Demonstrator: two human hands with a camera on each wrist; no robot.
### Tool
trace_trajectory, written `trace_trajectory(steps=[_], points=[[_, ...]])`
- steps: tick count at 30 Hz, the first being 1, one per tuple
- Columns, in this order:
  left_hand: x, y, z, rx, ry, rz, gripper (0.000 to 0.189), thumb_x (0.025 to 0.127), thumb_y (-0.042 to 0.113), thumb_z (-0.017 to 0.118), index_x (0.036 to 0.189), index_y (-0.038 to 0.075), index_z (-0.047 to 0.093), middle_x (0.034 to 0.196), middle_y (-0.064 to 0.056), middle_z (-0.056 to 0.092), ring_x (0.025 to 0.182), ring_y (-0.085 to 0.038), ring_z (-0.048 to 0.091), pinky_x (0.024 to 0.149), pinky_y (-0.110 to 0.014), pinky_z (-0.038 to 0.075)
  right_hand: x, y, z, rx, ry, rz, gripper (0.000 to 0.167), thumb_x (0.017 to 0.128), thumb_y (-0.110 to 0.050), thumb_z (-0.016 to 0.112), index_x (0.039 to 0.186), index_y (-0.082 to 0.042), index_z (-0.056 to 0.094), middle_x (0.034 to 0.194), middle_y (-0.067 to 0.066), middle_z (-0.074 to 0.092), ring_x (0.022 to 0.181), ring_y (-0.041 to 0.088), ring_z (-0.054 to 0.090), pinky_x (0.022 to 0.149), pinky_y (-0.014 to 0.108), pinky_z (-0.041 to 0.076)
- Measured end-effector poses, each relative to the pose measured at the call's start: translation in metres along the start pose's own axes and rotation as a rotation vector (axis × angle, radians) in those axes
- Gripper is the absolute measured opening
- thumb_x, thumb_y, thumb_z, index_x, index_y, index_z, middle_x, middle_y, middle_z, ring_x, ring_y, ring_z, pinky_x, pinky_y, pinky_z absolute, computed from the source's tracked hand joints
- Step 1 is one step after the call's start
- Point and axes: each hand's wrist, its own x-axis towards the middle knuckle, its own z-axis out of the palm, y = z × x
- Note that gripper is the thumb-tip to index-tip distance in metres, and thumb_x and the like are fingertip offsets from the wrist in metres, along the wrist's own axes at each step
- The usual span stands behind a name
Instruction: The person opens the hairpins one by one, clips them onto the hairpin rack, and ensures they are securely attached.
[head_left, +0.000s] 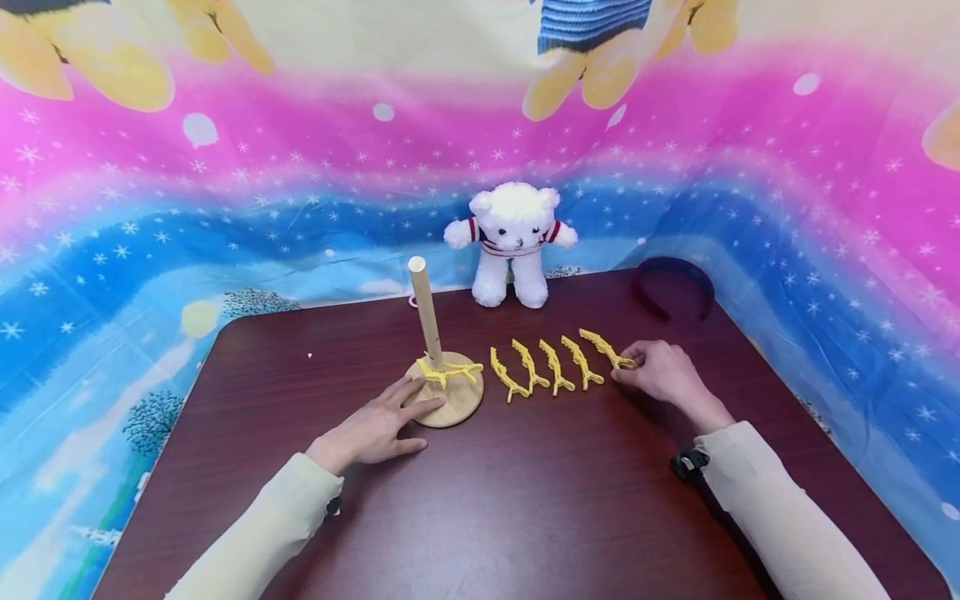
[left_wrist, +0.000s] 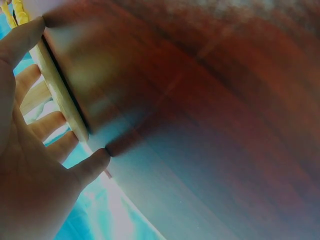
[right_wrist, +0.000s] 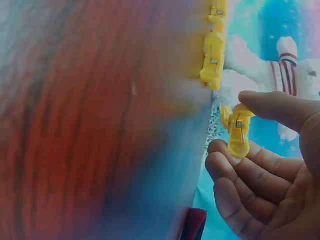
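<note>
My right hand (head_left: pixel 663 375) pinches the handle end of a yellow alligator hair clip (head_left: pixel 597 341), the rightmost of a row. In the right wrist view the thumb and fingers stand on either side of the clip's spring end (right_wrist: pixel 239 131). To its left, several more yellow hair clips (head_left: pixel 553 367) lie side by side on the table. My left hand (head_left: pixel 371 427) has its fingers extended onto the round base (head_left: pixel 459 410) of a wooden stand. From that base rises an upright post (head_left: pixel 427 312). Yellow clips (head_left: pixel 453 372) lie on the base around the post's foot.
A white teddy bear (head_left: pixel 512 275) in a striped top stands at the table's back edge. A dark red headband (head_left: pixel 678 265) is at the back right corner. Patterned cloth (head_left: pixel 337 208) hangs close behind and beside the dark wooden table (head_left: pixel 480 517).
</note>
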Motion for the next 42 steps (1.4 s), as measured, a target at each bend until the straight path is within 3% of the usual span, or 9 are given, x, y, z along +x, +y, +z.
trace_trajectory(steps=[23, 34, 42], points=[[-0.001, -0.002, 0.000, 0.002, -0.006, -0.005, 0.068, 0.093, 0.044, 0.067, 0.154, 0.032, 0.039, 0.164, -0.020, 0.025, 0.152, -0.040, 0.023, 0.111, -0.056, 0.040, 0.001, -0.028, 0.000, 0.152, 0.089, -0.123, 0.038, 0.087, -0.038, 0.077, 0.115, -0.013, 0.073, 0.095, 0.007, 0.077, 0.084, 0.019, 0.072, 0.075, 0.040, 0.057], [0.000, -0.002, 0.000, -0.001, -0.019, -0.012, 0.067, 0.094, 0.046, 0.065, 0.154, 0.033, 0.038, 0.165, -0.018, 0.023, 0.152, -0.039, 0.023, 0.112, -0.056, 0.040, 0.005, -0.048, 0.010, 0.196, 0.092, -0.205, 0.032, 0.085, -0.033, 0.080, 0.112, -0.016, 0.075, 0.090, 0.001, 0.076, 0.077, 0.013, 0.069, 0.069, 0.031, 0.057], [0.000, -0.001, 0.000, 0.001, -0.006, -0.003, 0.067, 0.094, 0.043, 0.067, 0.154, 0.031, 0.039, 0.164, -0.020, 0.025, 0.151, -0.040, 0.024, 0.111, -0.056, 0.040, 0.003, -0.067, 0.010, 0.234, 0.055, -0.237, 0.036, 0.085, -0.036, 0.079, 0.115, -0.017, 0.074, 0.092, 0.002, 0.076, 0.080, 0.014, 0.069, 0.069, 0.031, 0.057]])
